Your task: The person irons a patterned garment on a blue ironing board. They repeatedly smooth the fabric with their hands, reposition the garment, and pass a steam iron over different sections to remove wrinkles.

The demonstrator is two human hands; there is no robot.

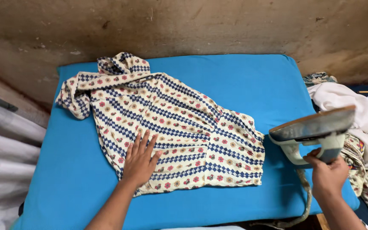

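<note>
Left hand (139, 159) lies flat, fingers spread, on the patterned garment (167, 127); right hand (329, 172) grips the tilted iron (314, 132).

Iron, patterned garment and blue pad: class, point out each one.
iron (316, 127), head view, on its tilted soleplate
patterned garment (179, 123), head view, on its middle
blue pad (252, 81), head view, on bare cover

"What's off to the right?"
"A heap of clothes (363, 127), white cloth on top."
"And left?"
"Grey striped fabric (3, 145). A stained wall (218, 30) stands at the far side."
</note>
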